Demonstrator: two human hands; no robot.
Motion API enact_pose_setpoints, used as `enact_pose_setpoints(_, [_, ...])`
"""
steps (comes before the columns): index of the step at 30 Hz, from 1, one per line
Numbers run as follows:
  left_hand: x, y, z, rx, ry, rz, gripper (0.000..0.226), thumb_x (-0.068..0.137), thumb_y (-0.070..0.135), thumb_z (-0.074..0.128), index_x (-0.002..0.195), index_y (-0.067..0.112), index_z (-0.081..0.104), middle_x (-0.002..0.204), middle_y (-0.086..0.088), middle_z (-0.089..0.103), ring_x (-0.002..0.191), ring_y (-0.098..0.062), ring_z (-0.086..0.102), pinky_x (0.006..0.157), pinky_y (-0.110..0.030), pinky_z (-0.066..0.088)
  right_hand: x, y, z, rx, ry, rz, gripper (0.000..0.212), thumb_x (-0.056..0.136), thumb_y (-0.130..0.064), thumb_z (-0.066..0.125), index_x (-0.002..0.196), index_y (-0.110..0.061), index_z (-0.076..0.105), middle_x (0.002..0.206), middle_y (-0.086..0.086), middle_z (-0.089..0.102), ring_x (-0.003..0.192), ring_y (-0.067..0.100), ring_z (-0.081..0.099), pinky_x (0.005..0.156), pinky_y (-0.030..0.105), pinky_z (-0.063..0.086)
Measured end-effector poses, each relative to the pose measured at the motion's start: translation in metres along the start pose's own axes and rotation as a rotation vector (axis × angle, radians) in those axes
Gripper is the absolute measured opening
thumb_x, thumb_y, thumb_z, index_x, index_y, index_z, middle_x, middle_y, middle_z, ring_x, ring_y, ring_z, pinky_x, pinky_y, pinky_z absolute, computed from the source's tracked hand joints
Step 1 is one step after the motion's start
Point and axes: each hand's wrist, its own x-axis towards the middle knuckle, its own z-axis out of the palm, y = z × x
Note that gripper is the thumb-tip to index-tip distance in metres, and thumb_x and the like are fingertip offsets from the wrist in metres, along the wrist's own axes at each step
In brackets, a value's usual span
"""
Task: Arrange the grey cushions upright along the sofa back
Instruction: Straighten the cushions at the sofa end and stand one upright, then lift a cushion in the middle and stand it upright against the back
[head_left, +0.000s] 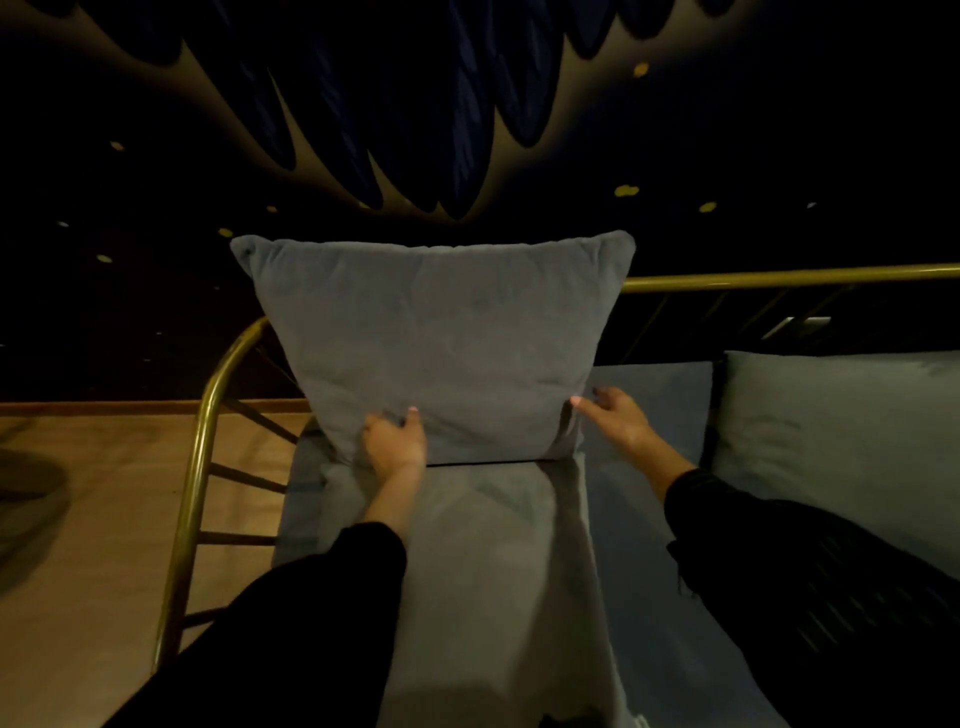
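Note:
A large grey cushion (436, 338) stands upright against the sofa's brass back rail (779, 278), at the left end of the seat. My left hand (393, 441) grips its lower left corner. My right hand (621, 418) holds its lower right edge, thumb on the front face. A second grey cushion (483, 571) lies flat on the seat in front of it, between my forearms. A third grey cushion (841, 431) leans at the right, its lower part hidden by my dark sleeve.
The sofa's curved brass arm rail (200, 457) with dark spokes bounds the left side. Beyond it is a wooden floor (88, 519). A dark wall with a feather-like pattern rises behind the sofa. The blue-grey seat pad (654, 395) shows between the cushions.

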Motion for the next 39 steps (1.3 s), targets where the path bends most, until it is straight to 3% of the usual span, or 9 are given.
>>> enact_pose_setpoints(5, [-0.084, 0.019, 0.063, 0.174, -0.298, 0.17, 0.052, 0.095, 0.022, 0.063, 0.137, -0.003, 0.047, 0.132, -0.026, 0.06, 0.123, -0.038, 0.057, 0.101, -0.038, 0.044, -0.041, 0.03, -0.078, -0.039, 0.155, 0.073, 0.053, 0.088, -0.026, 0.069, 0.13, 0.002, 0.055, 0.13, 0.019, 0.06, 0.121, 0.033, 0.057, 0.086, 0.028, 0.043])
enact_pose_setpoints(11, [-0.164, 0.058, 0.144, 0.378, -0.685, 0.385, 0.044, 0.095, 0.022, 0.062, 0.134, 0.005, 0.052, 0.132, -0.021, 0.061, 0.122, -0.037, 0.058, 0.101, -0.039, 0.047, -0.108, 0.07, -0.198, -0.022, 0.476, 0.146, 0.041, 0.088, -0.022, 0.068, 0.122, 0.0, 0.061, 0.118, 0.021, 0.066, 0.113, 0.035, 0.06, 0.095, 0.038, 0.047])
enact_pose_setpoints(16, [-0.231, 0.074, 0.202, 0.457, -0.853, 0.504, 0.042, 0.098, 0.026, 0.06, 0.135, 0.007, 0.052, 0.13, -0.017, 0.06, 0.12, -0.032, 0.057, 0.086, -0.03, 0.043, -0.138, 0.106, -0.29, -0.008, 0.672, 0.237, 0.047, 0.089, -0.02, 0.067, 0.128, 0.003, 0.054, 0.124, 0.026, 0.06, 0.114, 0.039, 0.058, 0.091, 0.037, 0.045])
enact_pose_setpoints(20, [-0.258, 0.066, 0.257, 0.523, -0.865, 0.504, 0.043, 0.096, 0.028, 0.062, 0.131, 0.005, 0.054, 0.128, -0.021, 0.063, 0.12, -0.035, 0.059, 0.094, -0.034, 0.047, -0.129, 0.138, -0.339, -0.155, 0.791, 0.291, 0.063, 0.088, -0.029, 0.067, 0.138, 0.001, 0.043, 0.139, 0.028, 0.046, 0.13, 0.046, 0.039, 0.107, 0.047, 0.032])
enact_pose_setpoints(27, [-0.278, 0.041, 0.359, 0.457, -0.782, 0.226, 0.051, 0.095, 0.033, 0.062, 0.136, 0.005, 0.051, 0.14, -0.018, 0.056, 0.125, -0.036, 0.056, 0.104, -0.04, 0.047, -0.061, 0.192, -0.362, -0.198, 0.61, 0.432, 0.122, 0.072, -0.064, 0.068, 0.155, -0.012, -0.005, 0.159, 0.027, 0.005, 0.146, 0.044, 0.008, 0.113, 0.063, 0.015])
enact_pose_setpoints(31, [-0.275, 0.028, 0.393, 0.394, -0.661, 0.104, 0.05, 0.1, 0.031, 0.054, 0.139, 0.0, 0.049, 0.145, -0.02, 0.051, 0.134, -0.035, 0.048, 0.107, -0.036, 0.037, -0.035, 0.226, -0.376, -0.257, 0.522, 0.456, 0.126, 0.071, -0.068, 0.066, 0.154, -0.018, -0.016, 0.159, 0.029, -0.007, 0.147, 0.045, -0.002, 0.11, 0.068, 0.013])
enact_pose_setpoints(34, [-0.271, 0.018, 0.409, 0.364, -0.573, 0.122, 0.056, 0.101, 0.034, 0.052, 0.145, 0.0, 0.045, 0.152, -0.019, 0.045, 0.14, -0.034, 0.042, 0.114, -0.036, 0.029, -0.023, 0.252, -0.401, -0.247, 0.412, 0.417, 0.128, 0.069, -0.07, 0.066, 0.153, -0.026, -0.019, 0.159, 0.028, -0.012, 0.148, 0.043, -0.005, 0.111, 0.069, 0.011])
enact_pose_setpoints(37, [-0.27, 0.011, 0.419, 0.24, -0.6, 0.035, 0.072, 0.095, 0.049, 0.056, 0.154, 0.016, 0.033, 0.162, -0.003, 0.031, 0.149, -0.027, 0.03, 0.122, -0.042, 0.023, -0.01, 0.266, -0.425, -0.229, 0.315, 0.356, 0.128, 0.068, -0.071, 0.067, 0.152, -0.03, -0.02, 0.159, 0.027, -0.012, 0.149, 0.043, -0.004, 0.114, 0.066, 0.012])
enact_pose_setpoints(39, [-0.264, 0.004, 0.426, 0.156, -0.665, -0.007, 0.088, 0.08, 0.068, 0.063, 0.154, 0.031, 0.032, 0.162, 0.009, 0.03, 0.151, -0.02, 0.026, 0.124, -0.046, 0.021, -0.003, 0.271, -0.438, -0.207, 0.274, 0.331, 0.127, 0.068, -0.069, 0.068, 0.152, -0.031, -0.02, 0.16, 0.027, -0.011, 0.149, 0.041, -0.002, 0.116, 0.062, 0.013])
